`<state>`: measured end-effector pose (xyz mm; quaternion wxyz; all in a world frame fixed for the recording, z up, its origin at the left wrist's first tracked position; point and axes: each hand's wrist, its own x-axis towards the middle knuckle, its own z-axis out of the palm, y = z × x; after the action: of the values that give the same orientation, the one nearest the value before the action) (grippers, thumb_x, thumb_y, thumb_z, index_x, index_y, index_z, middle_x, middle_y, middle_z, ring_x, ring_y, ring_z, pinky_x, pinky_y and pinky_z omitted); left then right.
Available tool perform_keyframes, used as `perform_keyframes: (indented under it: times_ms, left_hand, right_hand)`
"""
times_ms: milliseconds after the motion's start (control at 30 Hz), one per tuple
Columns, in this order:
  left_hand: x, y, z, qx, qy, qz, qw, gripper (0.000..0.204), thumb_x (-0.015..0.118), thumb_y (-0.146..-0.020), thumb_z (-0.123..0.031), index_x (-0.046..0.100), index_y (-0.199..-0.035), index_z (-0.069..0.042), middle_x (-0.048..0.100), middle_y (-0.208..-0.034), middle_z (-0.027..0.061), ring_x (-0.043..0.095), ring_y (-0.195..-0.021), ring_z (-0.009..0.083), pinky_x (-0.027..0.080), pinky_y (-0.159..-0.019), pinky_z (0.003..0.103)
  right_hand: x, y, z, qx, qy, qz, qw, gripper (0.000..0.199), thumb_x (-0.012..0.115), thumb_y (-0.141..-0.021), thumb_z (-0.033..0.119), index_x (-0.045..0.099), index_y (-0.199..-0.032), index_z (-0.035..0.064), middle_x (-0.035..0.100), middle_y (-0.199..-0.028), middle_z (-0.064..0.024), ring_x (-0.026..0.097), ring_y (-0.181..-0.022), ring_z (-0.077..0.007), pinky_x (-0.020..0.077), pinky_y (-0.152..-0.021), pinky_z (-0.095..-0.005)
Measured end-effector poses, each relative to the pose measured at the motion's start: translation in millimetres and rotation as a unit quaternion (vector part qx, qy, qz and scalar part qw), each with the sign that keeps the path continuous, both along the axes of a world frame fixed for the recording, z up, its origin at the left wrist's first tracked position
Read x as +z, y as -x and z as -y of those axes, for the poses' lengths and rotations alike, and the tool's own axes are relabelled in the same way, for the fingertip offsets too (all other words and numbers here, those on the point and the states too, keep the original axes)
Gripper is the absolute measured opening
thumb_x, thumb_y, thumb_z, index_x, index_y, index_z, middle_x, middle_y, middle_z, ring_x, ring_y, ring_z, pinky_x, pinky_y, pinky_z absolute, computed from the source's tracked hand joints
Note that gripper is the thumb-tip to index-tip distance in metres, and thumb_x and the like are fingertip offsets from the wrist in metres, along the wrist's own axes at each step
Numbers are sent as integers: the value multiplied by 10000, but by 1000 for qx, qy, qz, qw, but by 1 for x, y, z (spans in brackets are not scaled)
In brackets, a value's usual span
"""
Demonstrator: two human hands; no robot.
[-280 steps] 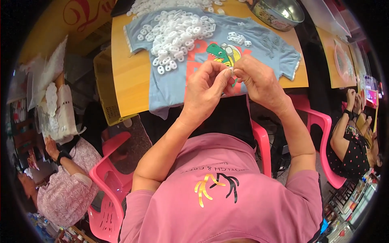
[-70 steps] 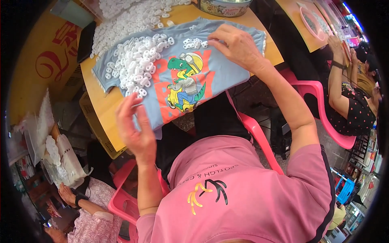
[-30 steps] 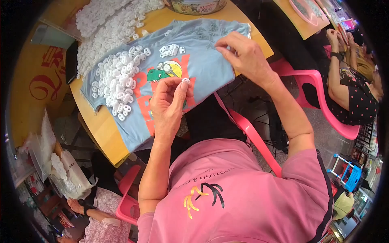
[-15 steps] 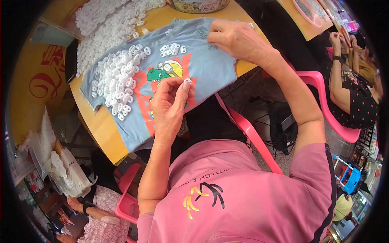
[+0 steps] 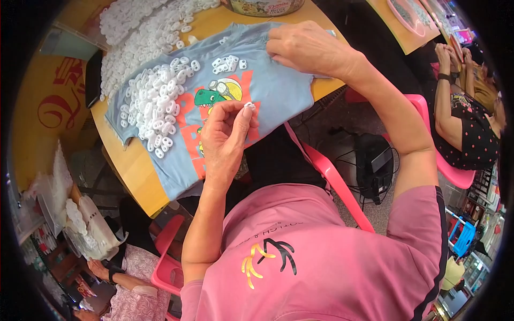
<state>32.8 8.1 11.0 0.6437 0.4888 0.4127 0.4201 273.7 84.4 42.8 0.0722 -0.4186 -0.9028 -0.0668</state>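
A light blue T-shirt (image 5: 179,179) with a dinosaur print lies spread over the wooden table. Between the thumb and index finger of my left hand (image 5: 227,134) is a small white plastic piece (image 5: 249,106), held above the print. My right hand (image 5: 310,51) is at the far right of the shirt, fingers bent down and together beside a patch of small dark bits (image 5: 258,40); its fingertips are hidden. A heap of white two-holed oval plastic pieces (image 5: 155,101) rests on the shirt's left side. A smaller group of white pieces (image 5: 226,65) lies between the heap and my right hand.
Many more white pieces (image 5: 128,53) cover the far left of the table (image 5: 136,179). A round tin (image 5: 265,7) stands at the far edge. Pink chairs (image 5: 326,166) are around me. One person (image 5: 136,283) sits at lower left, others (image 5: 455,107) at the right.
My right hand has shifted slightly left and its fingers have come down over the dark bits. My left hand stays nearly still with the white piece.
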Motion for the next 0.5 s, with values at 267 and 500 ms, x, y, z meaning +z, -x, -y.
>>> perform_keyframes:
  times_ms: [267, 500]
  left_hand:
    - [2, 1, 0, 0, 1, -8, 1000, 90, 601, -947, -63, 575, -983, 14, 640, -851, 44, 592, -727, 65, 493, -658, 213]
    - [0, 2, -1, 2, -2, -4, 1000, 90, 598, -949, -67, 578, -983, 14, 644, -840, 39, 594, -726, 65, 488, -652, 210]
  right_hand:
    - [8, 13, -3, -11, 11, 61, 998, 86, 614, -750, 97, 674, -759, 36, 665, -827, -133, 679, -774, -306, 541, -663, -406]
    - [-1, 0, 9, -42, -57, -23, 997, 69, 639, -788, 111, 622, -832, 61, 608, -869, -86, 647, -772, -281, 514, -638, -382]
